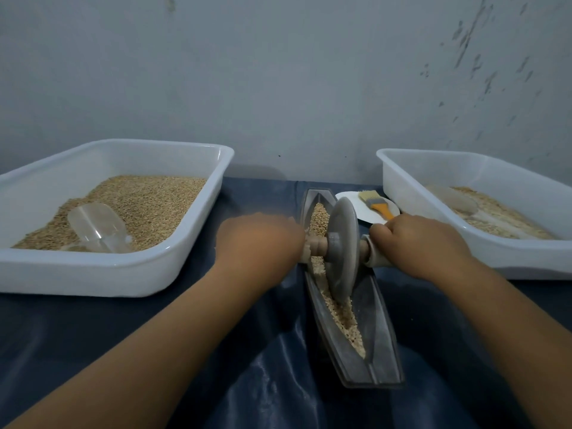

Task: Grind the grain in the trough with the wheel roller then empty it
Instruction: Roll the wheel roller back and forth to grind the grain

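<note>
A long grey boat-shaped trough [382, 345] lies on the dark cloth in the middle, running away from me. Pale grain [340, 314] fills its groove. A grey stone wheel roller [342, 252] stands upright in the groove near the trough's middle, on a light wooden axle. My left hand [263, 243] grips the axle's left handle; the hand looks blurred. My right hand [421, 243] grips the right handle. Both arms reach in from the bottom corners.
A white tub [130, 267] at the left holds whole grain and a clear plastic scoop [96, 227]. A white tub [495, 258] at the right holds paler ground grain. Behind the trough a white plate [371, 212] carries an orange-handled brush [376, 202]. A grey wall stands close behind.
</note>
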